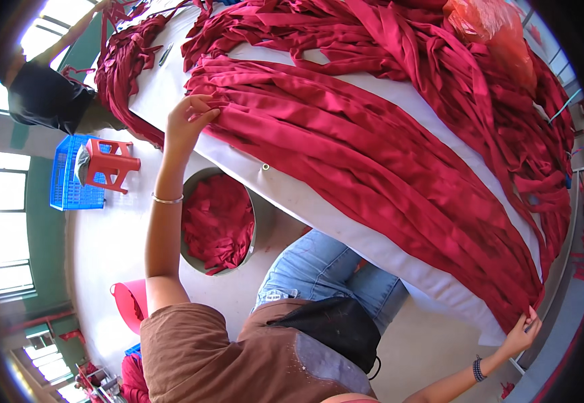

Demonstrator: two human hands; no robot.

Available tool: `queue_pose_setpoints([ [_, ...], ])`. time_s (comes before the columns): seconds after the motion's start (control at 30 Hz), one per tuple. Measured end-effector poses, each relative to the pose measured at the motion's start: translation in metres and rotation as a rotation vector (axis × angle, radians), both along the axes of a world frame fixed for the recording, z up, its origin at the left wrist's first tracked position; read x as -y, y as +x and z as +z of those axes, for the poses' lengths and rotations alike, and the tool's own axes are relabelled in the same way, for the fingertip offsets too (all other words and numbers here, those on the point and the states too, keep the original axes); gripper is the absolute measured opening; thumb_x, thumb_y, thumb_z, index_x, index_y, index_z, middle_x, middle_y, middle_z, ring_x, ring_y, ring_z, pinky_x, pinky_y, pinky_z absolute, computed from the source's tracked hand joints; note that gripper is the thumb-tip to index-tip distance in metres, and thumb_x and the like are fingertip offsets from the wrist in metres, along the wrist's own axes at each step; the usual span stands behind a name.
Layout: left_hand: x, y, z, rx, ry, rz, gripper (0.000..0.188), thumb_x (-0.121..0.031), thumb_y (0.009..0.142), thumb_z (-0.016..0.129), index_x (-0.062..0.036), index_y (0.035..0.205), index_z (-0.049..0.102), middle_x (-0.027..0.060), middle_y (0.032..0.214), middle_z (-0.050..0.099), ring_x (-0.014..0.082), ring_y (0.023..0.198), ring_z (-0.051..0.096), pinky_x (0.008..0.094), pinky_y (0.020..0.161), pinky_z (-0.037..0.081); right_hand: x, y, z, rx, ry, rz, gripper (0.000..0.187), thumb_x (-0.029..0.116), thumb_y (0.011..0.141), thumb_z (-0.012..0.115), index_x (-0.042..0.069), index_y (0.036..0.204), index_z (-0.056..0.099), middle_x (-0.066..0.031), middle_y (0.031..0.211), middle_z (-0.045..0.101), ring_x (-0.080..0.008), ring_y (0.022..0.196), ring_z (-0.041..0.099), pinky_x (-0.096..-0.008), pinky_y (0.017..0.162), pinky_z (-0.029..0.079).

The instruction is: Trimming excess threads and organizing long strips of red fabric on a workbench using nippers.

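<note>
A long bundle of red fabric strips (366, 168) lies stretched along the front of a white-covered table (399, 255). At its left end, my left hand (190, 121) pinches the edge of the strips between thumb and fingers. Far to the right, my right hand (524, 334) grips the other end near the table's corner, with its fingertips closed on the cloth. Both arms are spread wide. More red strips (433, 74) are heaped in loose folds behind the bundle, and another hank (125, 67) hangs over the table's left end.
Below the table stands a round bin (252, 245) filled with red cloth pieces. A red stool (112, 164) and blue crate (70, 185) are at left, near another person in dark clothes (47, 101). A translucent orange-red plastic bag (497, 40) rests on the far heap.
</note>
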State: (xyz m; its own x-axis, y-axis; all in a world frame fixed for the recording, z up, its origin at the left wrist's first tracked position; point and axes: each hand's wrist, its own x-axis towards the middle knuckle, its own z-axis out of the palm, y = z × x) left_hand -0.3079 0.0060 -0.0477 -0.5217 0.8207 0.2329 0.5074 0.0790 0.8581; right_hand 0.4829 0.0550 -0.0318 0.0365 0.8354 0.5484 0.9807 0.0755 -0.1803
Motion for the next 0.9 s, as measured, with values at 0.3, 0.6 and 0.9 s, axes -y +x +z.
queue_pose_setpoints([
  [0.3, 0.013, 0.002, -0.02, 0.031, 0.122, 0.089, 0.023, 0.0, 0.076, 0.072, -0.0015, 0.094, 0.057, 0.0044, 0.092, 0.062, 0.0093, 0.084, 0.058, 0.0206, 0.073, 0.049, 0.002, -0.029, -0.026, -0.047, 0.126, -0.044, 0.016, 0.003, 0.086, 0.059, 0.003, 0.1, 0.066, -0.0091, 0.089, 0.059, -0.0195, 0.073, 0.054, -0.0293, 0.063, 0.045],
  [0.6, -0.004, -0.002, -0.009, -0.152, 0.05, 0.065, 0.05, -0.002, 0.077, 0.071, -0.0061, 0.123, 0.05, 0.0038, 0.099, 0.062, 0.0058, 0.072, 0.052, 0.02, 0.067, 0.048, 0.005, -0.048, -0.038, -0.091, 0.221, -0.048, 0.023, -0.002, 0.086, 0.055, 0.003, 0.106, 0.064, -0.0127, 0.1, 0.06, -0.0247, 0.082, 0.06, -0.0331, 0.068, 0.05],
  [0.9, -0.014, -0.019, -0.013, -0.38, 0.054, 0.25, 0.017, -0.005, 0.082, 0.065, -0.0071, 0.097, 0.07, 0.0072, 0.09, 0.064, 0.0138, 0.075, 0.062, 0.0265, 0.07, 0.05, 0.014, -0.066, -0.031, -0.067, 0.162, 0.144, 0.027, 0.002, 0.088, 0.055, 0.002, 0.114, 0.063, -0.0153, 0.107, 0.057, -0.025, 0.089, 0.058, -0.0325, 0.07, 0.05],
])
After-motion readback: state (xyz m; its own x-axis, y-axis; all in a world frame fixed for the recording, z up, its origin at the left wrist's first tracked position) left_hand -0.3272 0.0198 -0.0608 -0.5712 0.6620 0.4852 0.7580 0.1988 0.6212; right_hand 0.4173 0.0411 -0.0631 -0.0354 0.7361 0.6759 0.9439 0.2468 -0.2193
